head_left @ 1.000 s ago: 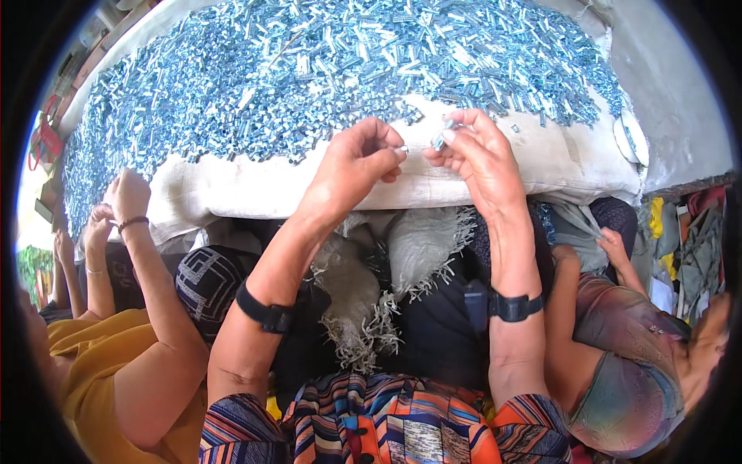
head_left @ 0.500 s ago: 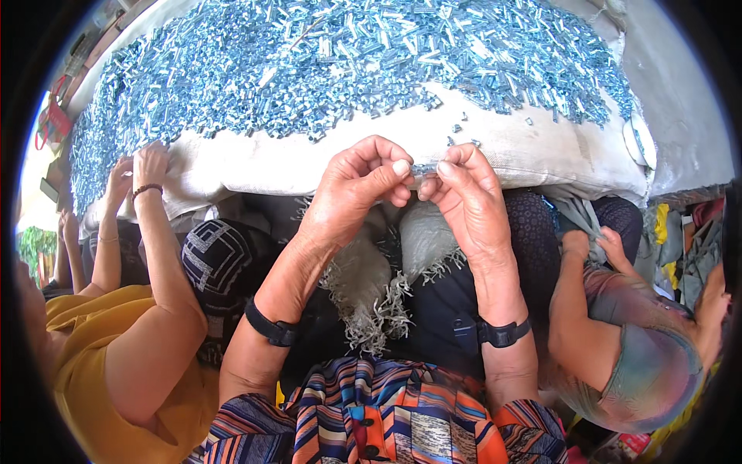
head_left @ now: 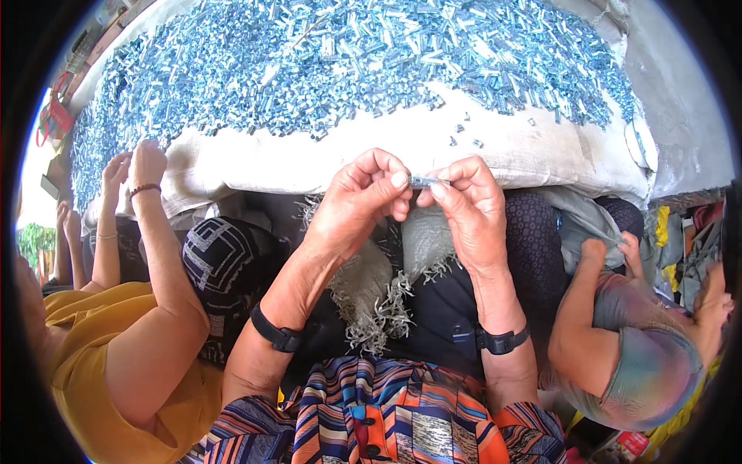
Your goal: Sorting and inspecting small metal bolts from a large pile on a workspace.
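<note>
Along its near edge, the white woven sheet (head_left: pixel 286 162) leaves room; heaped blue tube pieces (head_left: pixel 309 73) block beyond, a co-worker's forearm (head_left: pixel 154 240) at left

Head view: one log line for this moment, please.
left hand: pinching piece | right hand: pinching same piece | blue pile: beyond hands, on cloth

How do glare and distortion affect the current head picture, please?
In the head view, glints speckle the blue pieces, the white cloth looks partly washed out, the far-left background is overexposed, fisheye curvature bends the outer scene, and the small piece between left hand and right hand lacks fine detail.
</note>
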Demonstrator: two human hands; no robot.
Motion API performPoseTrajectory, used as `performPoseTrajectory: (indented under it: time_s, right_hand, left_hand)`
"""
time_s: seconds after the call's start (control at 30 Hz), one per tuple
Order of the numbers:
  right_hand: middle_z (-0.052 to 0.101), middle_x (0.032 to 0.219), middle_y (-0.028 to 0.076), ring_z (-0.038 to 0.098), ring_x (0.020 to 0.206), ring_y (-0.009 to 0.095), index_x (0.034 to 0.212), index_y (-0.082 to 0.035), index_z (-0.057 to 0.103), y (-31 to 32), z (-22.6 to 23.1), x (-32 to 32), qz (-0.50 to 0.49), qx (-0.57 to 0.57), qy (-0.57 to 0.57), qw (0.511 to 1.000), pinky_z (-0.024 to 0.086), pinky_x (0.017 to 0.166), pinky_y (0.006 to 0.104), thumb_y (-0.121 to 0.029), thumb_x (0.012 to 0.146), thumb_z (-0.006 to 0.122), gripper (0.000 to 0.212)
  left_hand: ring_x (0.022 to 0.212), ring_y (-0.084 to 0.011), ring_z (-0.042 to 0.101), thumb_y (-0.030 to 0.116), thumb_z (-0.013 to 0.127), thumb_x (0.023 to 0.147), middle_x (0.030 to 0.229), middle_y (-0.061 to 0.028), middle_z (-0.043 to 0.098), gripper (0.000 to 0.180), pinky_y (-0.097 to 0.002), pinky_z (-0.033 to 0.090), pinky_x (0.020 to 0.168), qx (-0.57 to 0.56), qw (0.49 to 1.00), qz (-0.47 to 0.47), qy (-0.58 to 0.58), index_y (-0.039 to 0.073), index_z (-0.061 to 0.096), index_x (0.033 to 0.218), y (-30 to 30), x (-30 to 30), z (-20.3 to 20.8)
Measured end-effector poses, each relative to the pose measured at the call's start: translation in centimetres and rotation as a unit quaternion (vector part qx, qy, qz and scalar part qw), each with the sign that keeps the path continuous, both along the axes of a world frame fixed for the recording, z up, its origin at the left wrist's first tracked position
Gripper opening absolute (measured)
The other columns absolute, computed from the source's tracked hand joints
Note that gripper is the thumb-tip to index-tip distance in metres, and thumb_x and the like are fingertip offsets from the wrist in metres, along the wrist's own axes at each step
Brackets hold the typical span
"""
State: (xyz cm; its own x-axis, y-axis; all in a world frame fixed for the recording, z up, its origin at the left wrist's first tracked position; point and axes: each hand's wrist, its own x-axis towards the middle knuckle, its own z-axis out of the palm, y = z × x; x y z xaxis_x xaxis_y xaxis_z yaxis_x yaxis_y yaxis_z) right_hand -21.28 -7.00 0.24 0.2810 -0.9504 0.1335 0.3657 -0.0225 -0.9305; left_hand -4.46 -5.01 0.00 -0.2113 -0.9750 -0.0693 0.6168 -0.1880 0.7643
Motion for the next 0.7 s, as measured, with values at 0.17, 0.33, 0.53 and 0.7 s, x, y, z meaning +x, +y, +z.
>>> performPoseTrajectory:
  time_s: [0.17, 0.33, 0.53, 0.7]
  right_hand:
    - [0.060, 0.080, 0.008, 0.061, 0.074, 0.016, 0.090, -0.003, 0.050, 0.6, 0.2, -0.1, 0.166, 0.125, -0.185, 0.960, 0.053, 0.071, 0.0312, -0.002, 0.088, 0.056, 0.006]
    - [0.060, 0.079, 0.007, 0.062, 0.074, 0.016, 0.088, -0.005, 0.050, 1.3, 0.1, -0.2, 0.171, 0.153, -0.150, 0.962, 0.051, 0.069, 0.0291, -0.005, 0.089, 0.057, 0.007]
    - [0.057, 0.074, 0.000, 0.055, 0.071, 0.007, 0.087, -0.003, 0.056, 0.2, 0.5, -1.1, 0.135, 0.028, 0.139, 0.981, 0.044, 0.064, 0.0218, -0.012, 0.087, 0.063, 0.011]
    - [0.057, 0.071, 0.000, 0.052, 0.069, 0.006, 0.084, -0.001, 0.059, -6.0, -1.2, -3.8, -0.109, -0.095, 0.321, 0.936, 0.044, 0.063, 0.0237, -0.012, 0.085, 0.063, 0.011]
  left_hand:
    - [0.059, -0.0058, 0.046, 0.018, 0.061, 0.089, 0.073, 0.0010, 0.052, 0.017, -0.0205, 0.037, 0.053, -0.017, 0.990, -0.069, 0.118, 0.006, 0.052, 0.098, 1.1, -0.1, -0.4]
    - [0.057, -0.0053, 0.043, 0.018, 0.062, 0.089, 0.070, 0.0013, 0.051, 0.017, -0.0205, 0.034, 0.051, -0.036, 0.989, -0.094, 0.105, 0.005, 0.053, 0.096, 1.8, 0.0, -1.0]
    - [0.056, -0.0045, 0.041, 0.019, 0.062, 0.089, 0.069, 0.0028, 0.052, 0.015, -0.0201, 0.033, 0.051, 0.016, 0.995, -0.034, -0.095, 0.005, 0.057, 0.088, 1.4, 2.0, -1.2]
    - [0.058, -0.0070, 0.041, 0.020, 0.064, 0.087, 0.063, 0.0017, 0.050, 0.020, -0.0237, 0.036, 0.052, -0.112, 0.843, -0.073, -0.521, 0.001, 0.059, 0.084, 1.4, 2.2, 0.0]
